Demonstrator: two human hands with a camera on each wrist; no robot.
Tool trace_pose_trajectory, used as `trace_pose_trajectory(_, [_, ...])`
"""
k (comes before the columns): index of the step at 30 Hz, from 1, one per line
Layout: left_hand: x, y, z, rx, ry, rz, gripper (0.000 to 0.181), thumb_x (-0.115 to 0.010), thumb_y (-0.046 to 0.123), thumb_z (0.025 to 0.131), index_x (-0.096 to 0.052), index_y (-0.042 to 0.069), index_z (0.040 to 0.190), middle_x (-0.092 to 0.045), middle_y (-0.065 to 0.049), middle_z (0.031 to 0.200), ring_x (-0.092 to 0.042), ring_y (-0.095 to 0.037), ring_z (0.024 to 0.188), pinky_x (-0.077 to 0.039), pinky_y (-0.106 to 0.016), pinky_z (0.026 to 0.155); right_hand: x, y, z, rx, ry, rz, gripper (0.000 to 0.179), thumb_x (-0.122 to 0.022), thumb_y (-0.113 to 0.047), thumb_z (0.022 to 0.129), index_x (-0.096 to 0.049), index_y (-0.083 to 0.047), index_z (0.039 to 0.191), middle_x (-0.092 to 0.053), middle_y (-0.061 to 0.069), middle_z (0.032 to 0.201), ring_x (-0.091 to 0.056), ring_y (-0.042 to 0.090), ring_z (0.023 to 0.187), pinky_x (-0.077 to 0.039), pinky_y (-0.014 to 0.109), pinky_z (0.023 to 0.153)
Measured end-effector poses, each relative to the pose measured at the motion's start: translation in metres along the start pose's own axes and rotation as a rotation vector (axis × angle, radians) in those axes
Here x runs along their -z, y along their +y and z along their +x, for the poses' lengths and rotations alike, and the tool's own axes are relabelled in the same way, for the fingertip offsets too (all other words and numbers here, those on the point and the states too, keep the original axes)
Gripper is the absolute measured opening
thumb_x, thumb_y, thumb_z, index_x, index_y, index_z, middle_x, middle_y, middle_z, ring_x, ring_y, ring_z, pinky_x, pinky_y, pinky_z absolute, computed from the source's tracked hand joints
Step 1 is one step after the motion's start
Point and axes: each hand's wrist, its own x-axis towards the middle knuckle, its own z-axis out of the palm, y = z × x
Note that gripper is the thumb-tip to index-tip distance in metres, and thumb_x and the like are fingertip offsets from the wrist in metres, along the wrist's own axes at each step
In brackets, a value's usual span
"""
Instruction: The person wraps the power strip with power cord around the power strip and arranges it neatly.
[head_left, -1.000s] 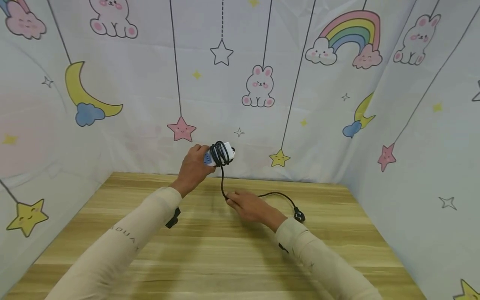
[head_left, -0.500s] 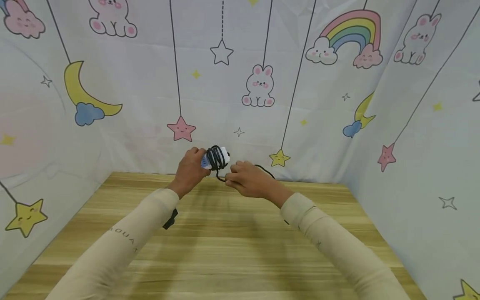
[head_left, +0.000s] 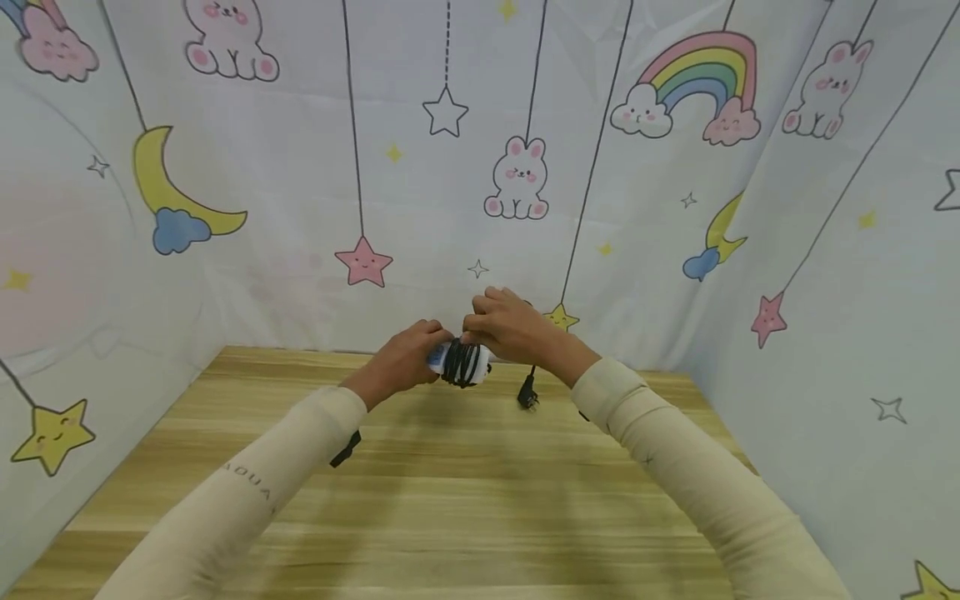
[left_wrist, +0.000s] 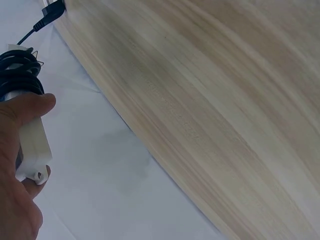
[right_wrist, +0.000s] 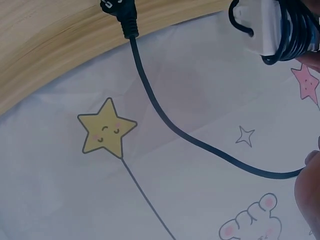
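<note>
A white and blue power strip (head_left: 438,357) is held above the far part of the table in my left hand (head_left: 401,360), its thumb lying along the white casing (left_wrist: 35,142) in the left wrist view. Several turns of black cord (head_left: 461,364) wrap round the strip's middle. Just above the strip, my right hand (head_left: 513,325) pinches the loose length of cord (right_wrist: 170,126), fingers curled. Beyond that hand the cord runs down to a black plug (head_left: 528,392), which hangs near the table's far edge. The right fingertips are mostly out of the right wrist view.
The wood-grain table (head_left: 420,500) ends at a white fabric backdrop (head_left: 285,200) printed with stars, rabbits and moons. More of this fabric stands close on the left and right sides.
My right hand has risen from near the table to above the strip, drawing the cord over it. The left hand has moved slightly right and down. The plug has shifted left.
</note>
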Motion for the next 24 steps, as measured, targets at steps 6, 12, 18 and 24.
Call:
trace_pose_trajectory(6, [0.000,0.004,-0.006,-0.157,0.031,-0.036,0.068,-0.101,0.000,0.078,-0.071,0.003,0.139,-0.070,-0.016,0.135,-0.070,-0.033,0.125,-0.064,-0.052,0.105,-0.013,0.013,-0.003,0.021,0.143,0.030,0.016,-0.070,-0.027,0.110,-0.076,-0.013,0.108,-0.056,0.007,0.092,-0.030,0.019,0.080,-0.031,0.039,0.078])
trace_pose_trajectory(12, [0.004,0.008,-0.005,-0.258,0.137,-0.098,0.066,-0.101,-0.002,0.078,-0.071,0.002,0.137,-0.070,-0.016,0.135,-0.071,-0.033,0.124,-0.065,-0.052,0.104,-0.024,0.029,-0.005,-0.034,0.222,0.162,0.012,-0.077,-0.021,0.104,-0.078,-0.010,0.108,-0.059,0.009,0.090,-0.028,0.015,0.078,-0.029,0.036,0.077])
trace_pose_trajectory(18, [0.019,0.015,0.006,-0.306,0.182,-0.113,0.065,-0.100,-0.001,0.079,-0.071,0.002,0.137,-0.071,-0.017,0.135,-0.072,-0.034,0.124,-0.065,-0.052,0.104,-0.023,0.039,-0.010,-0.218,0.167,0.394,0.027,-0.069,-0.028,0.106,-0.081,-0.007,0.119,-0.060,0.012,0.096,-0.036,0.019,0.084,-0.032,0.038,0.083])
trace_pose_trajectory(24, [0.037,0.020,0.020,-0.252,0.174,-0.140,0.068,-0.102,0.002,0.078,-0.072,0.001,0.138,-0.071,-0.018,0.135,-0.073,-0.037,0.124,-0.066,-0.054,0.104,-0.025,0.044,-0.011,-0.377,0.105,0.557,0.041,-0.053,-0.029,0.117,-0.075,-0.010,0.146,-0.057,0.013,0.101,-0.039,0.024,0.090,-0.035,0.042,0.086])
